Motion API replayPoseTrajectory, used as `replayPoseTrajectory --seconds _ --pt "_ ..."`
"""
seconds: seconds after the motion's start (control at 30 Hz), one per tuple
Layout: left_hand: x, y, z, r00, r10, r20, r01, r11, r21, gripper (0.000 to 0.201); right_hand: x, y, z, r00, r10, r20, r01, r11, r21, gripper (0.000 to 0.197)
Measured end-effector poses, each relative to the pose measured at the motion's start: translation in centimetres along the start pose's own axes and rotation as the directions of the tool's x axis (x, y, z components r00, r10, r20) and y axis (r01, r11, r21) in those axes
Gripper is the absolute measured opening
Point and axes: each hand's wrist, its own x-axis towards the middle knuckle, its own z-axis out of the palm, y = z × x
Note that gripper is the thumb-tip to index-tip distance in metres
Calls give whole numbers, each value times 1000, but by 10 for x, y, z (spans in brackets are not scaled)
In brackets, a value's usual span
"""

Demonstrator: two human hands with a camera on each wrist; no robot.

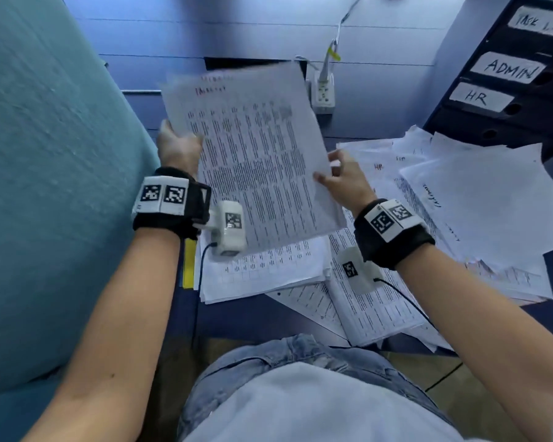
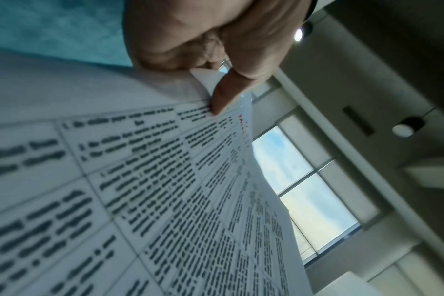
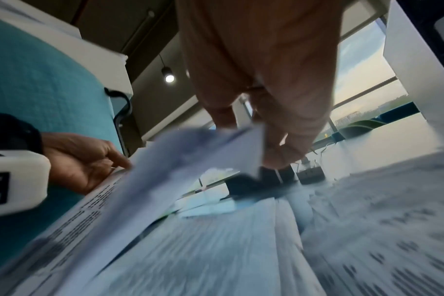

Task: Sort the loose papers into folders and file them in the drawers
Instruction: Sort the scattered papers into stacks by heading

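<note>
Head view: left hand (image 1: 178, 146) pinches the printed sheets (image 1: 256, 154) at nine o'clock, right hand (image 1: 344, 180) at four, above the loose papers (image 1: 460, 199). Left wrist view: thumb clamps the corner. Right wrist view: blurred fingers grasp the edge; a sheet could slip out.

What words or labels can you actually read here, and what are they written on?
"ADMIN": white label on the dark drawer unit.
"HR": white label one drawer lower.
"TASK LIST", partly cut off: top label.
"HR" in red: loose papers on the desk.
Red heading on the held sheets: too blurred to read.
Printed tables and a handwritten word on the right-hand sheet: illegible.
</note>
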Motion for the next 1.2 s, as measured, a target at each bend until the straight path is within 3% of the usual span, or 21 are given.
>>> replayPoseTrajectory --seconds 0.1,0.2,0.3,0.33,0.43,0.5,0.57,0.7,0.8,0.87,0.93,1.0,1.13,1.2 --pt "-8 -32 4 991 -122 -45 130 956 264 12 0 24 15 990 95 100 -77 982 -174 22" --pt "-17 -52 5 980 -189 -63 199 898 392 16 -6 41 25 956 203 210 -134 944 -302 27" --pt "-19 -61 5 973 -221 -67 228 869 439 22 -12 49 29 946 194 258 -108 944 -313 20" --pt "-19 -62 7 971 -229 -66 235 872 430 27 -12 51 28 948 171 270 -83 948 -308 18" --pt "-27 -58 20 962 -269 -43 249 804 541 72 -7 55 20 943 159 293 -70 953 -293 17" --pt "-39 -50 36 964 -261 41 169 727 666 84 1 57 7 964 149 221 -71 943 -324 20" --pt "-50 -46 56 949 -239 205 23 701 713 86 12 58 -13 983 148 104 -95 911 -401 21" --pt "-68 -54 88 857 -299 419 -85 721 688 88 40 68 -52 975 221 -35 -198 775 -601 33" --pt "-77 -63 96 828 -353 435 -100 670 735 89 45 73 -72 943 309 -127 -294 584 -757 75" --pt "-81 -68 97 831 -359 425 -105 649 754 87 42 76 -80 922 345 -177 -361 597 -716 93" --pt "-84 -73 97 843 -341 416 -112 646 755 85 41 82 -88 900 385 -204 -421 648 -635 98" --pt "-85 -75 98 857 -321 403 -119 638 761 82 39 83 -95 878 447 -173 -467 719 -515 95" --pt "-85 -78 101 866 -312 392 -120 630 768 81 25 81 -96 870 491 44 -425 792 -438 39" --pt "-85 -79 101 867 -312 388 -116 632 767 82 20 80 -91 878 469 95 -382 807 -450 30"
